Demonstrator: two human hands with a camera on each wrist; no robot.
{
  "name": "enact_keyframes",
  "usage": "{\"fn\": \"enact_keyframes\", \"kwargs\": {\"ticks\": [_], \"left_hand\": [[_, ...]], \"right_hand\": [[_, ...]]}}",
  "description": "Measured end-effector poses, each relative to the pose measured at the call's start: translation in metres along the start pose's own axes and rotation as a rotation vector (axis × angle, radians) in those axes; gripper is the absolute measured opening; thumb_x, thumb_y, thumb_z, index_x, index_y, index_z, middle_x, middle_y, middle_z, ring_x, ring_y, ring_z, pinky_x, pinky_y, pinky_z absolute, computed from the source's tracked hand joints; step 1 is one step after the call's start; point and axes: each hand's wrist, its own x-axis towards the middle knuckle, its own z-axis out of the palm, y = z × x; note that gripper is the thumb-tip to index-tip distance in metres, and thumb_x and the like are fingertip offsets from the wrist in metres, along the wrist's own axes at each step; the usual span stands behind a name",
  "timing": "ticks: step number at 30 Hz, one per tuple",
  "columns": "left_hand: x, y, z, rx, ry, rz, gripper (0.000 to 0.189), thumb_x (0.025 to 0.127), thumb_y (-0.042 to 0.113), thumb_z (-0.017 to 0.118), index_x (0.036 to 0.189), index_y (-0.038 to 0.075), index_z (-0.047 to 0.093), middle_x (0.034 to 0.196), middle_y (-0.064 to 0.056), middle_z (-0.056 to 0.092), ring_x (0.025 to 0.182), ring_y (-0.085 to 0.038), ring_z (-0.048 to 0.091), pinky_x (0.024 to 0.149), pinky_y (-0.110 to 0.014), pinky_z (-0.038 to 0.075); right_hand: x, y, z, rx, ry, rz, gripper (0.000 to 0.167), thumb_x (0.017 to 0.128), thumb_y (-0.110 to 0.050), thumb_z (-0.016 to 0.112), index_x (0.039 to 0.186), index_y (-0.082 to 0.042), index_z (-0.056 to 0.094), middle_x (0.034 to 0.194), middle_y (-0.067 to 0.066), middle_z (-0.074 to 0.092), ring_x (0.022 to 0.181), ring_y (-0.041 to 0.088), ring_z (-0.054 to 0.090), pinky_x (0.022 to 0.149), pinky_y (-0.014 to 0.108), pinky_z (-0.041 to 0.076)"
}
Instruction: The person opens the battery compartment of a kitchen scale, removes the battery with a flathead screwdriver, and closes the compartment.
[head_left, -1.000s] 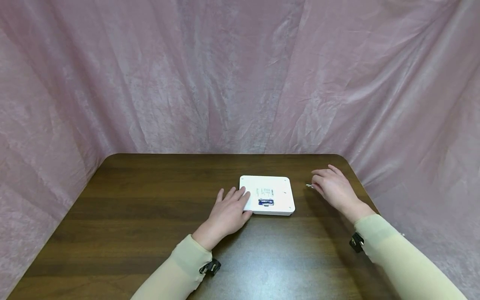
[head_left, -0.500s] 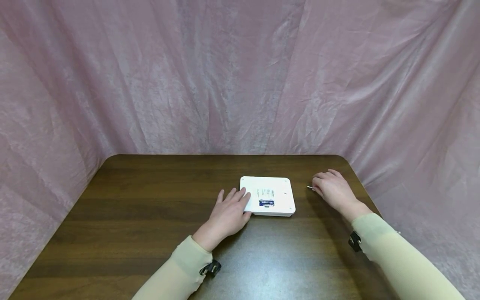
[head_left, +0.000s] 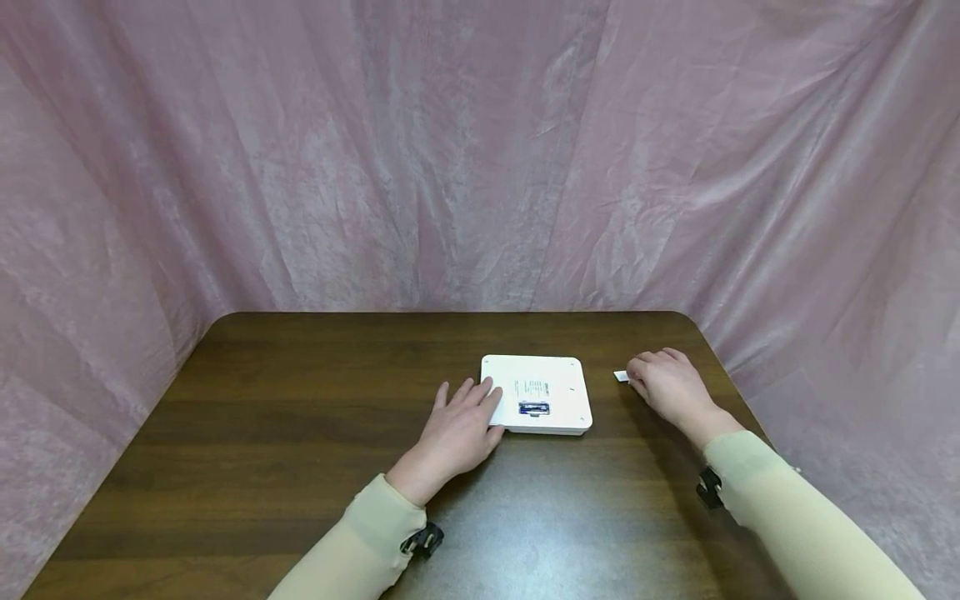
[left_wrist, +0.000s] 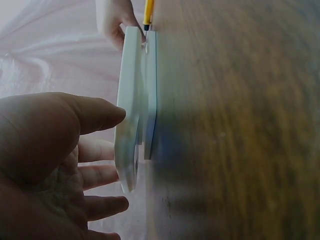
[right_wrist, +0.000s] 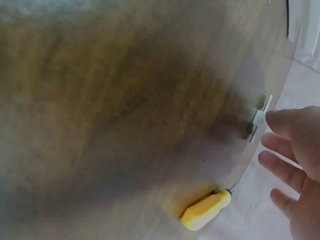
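Observation:
A white kitchen scale [head_left: 564, 400] lies upside down on the table, its uncovered battery compartment showing blue batteries [head_left: 534, 409]. My left hand [head_left: 453, 429] rests on the scale's left end with fingers spread and fairly straight; the left wrist view has the thumb [left_wrist: 102, 116] against the near edge. To the right of the scale, my right hand [head_left: 670, 389] pinches a small white battery cover [head_left: 621, 376] by one end. In the right wrist view the thumb [right_wrist: 282, 121] touches that cover, and the finger behind it is hidden.
A screwdriver with a yellow handle [right_wrist: 206, 211] lies on the table by the right hand; in the head view it is hidden. The brown wooden table [head_left: 322, 392] has pink curtains [head_left: 450, 167] behind and at both sides.
My right hand has moved slightly lower in the head view, and the battery cover has turned from edge-on to show its flat white face. The left hand stays on the scale.

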Motion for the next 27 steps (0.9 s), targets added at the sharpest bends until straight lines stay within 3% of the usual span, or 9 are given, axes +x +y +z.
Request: {"fn": "enact_keyframes", "kwargs": {"ticks": [2,9,27], "left_hand": [[0.000,0.000,0.000,0.005,0.001,0.001,0.060,0.112,0.039,0.067,0.164,0.012,0.055,0.173,-0.012,0.044,0.159,-0.041,0.039,0.127,-0.071,0.024],[0.000,0.001,-0.001,0.005,-0.002,0.002,0.061,0.112,0.041,0.066,0.164,0.012,0.054,0.174,-0.012,0.043,0.160,-0.041,0.038,0.128,-0.071,0.023],[-0.001,0.000,0.003,0.008,0.002,-0.005,0.060,0.112,0.041,0.066,0.164,0.012,0.054,0.174,-0.011,0.043,0.160,-0.041,0.038,0.127,-0.072,0.023]], "right_hand": [[-0.004,-0.003,-0.002,0.003,-0.004,0.025,0.008,0.096,-0.008,0.084,0.102,-0.008,0.078,0.108,0.010,0.078,0.108,0.037,0.073,0.113,0.066,0.045],[-0.013,-0.013,-0.003,-0.001,-0.052,0.072,0.030,0.101,-0.022,0.083,0.126,-0.005,0.080,0.127,0.014,0.079,0.126,0.040,0.070,0.120,0.069,0.037],[-0.013,-0.010,0.005,0.049,-0.141,0.103,0.051,0.107,-0.035,0.076,0.145,-0.001,0.070,0.148,0.020,0.068,0.147,0.048,0.053,0.125,0.070,0.028]]}}
